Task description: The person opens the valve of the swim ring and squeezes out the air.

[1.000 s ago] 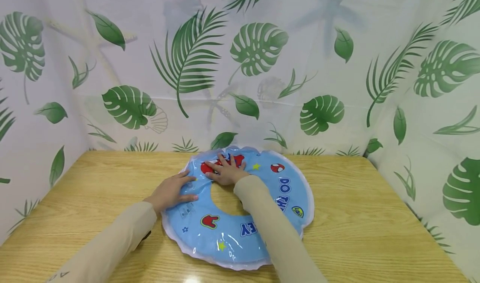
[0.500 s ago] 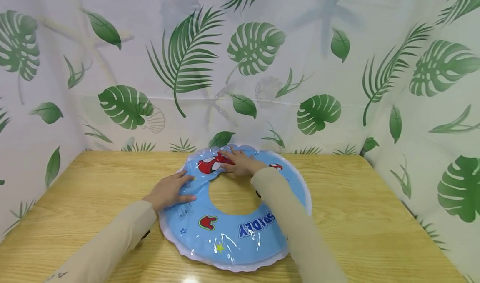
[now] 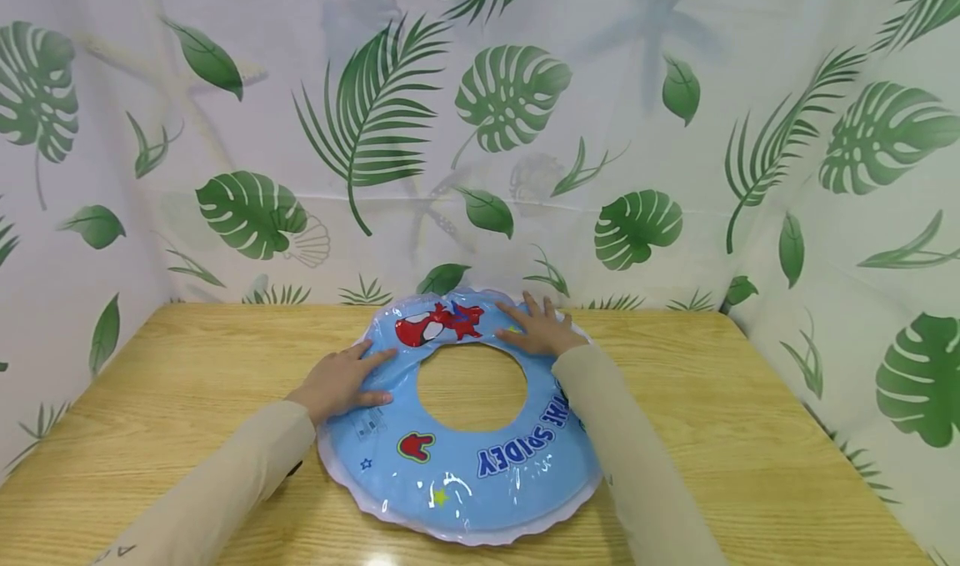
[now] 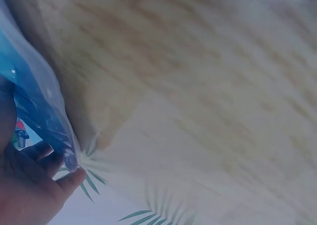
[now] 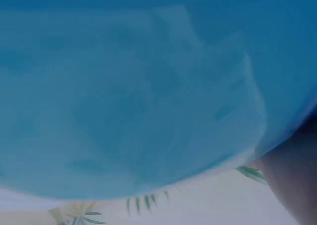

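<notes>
A blue inflatable swim ring with a pale scalloped edge, red cartoon figures and "THE SPIDEY" lettering lies on the wooden table. My left hand rests on its left side, fingers spread over the vinyl. In the left wrist view the left hand is at the ring's edge. On the far right part of the ring lies my right hand, fingers straight and spread. The ring's blue vinyl fills most of the right wrist view, with only a dark bit of the hand at the right.
The wood-grain table extends on both sides of the ring and shows through its hole. A white cloth backdrop with green leaf prints stands behind the table and along both sides.
My right hand has slid rightward along the far part of the ring, from the red figure to the far right, uncovering the print. The left hand has stayed on the left side.
</notes>
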Demonstrator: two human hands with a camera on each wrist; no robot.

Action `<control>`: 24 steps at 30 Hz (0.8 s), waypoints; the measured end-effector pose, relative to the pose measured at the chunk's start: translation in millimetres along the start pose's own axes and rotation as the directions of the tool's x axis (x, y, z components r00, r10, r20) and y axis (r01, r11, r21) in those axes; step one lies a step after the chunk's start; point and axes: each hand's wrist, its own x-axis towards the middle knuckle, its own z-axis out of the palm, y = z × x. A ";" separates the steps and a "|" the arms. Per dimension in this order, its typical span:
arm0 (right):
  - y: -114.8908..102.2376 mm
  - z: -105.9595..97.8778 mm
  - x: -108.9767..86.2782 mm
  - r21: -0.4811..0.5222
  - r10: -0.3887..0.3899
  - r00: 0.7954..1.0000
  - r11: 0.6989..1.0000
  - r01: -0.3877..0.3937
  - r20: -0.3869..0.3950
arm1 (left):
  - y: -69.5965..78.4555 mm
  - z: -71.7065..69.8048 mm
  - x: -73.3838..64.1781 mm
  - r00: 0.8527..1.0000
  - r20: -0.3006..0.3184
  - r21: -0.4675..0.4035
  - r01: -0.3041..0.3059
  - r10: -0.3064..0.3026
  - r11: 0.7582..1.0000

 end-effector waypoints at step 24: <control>-4.3 16.6 -9.3 -0.082 0.048 0.998 0.996 -0.044 0.048 | 1.4 -2.3 1.8 1.000 0.018 0.093 -0.003 0.001 0.996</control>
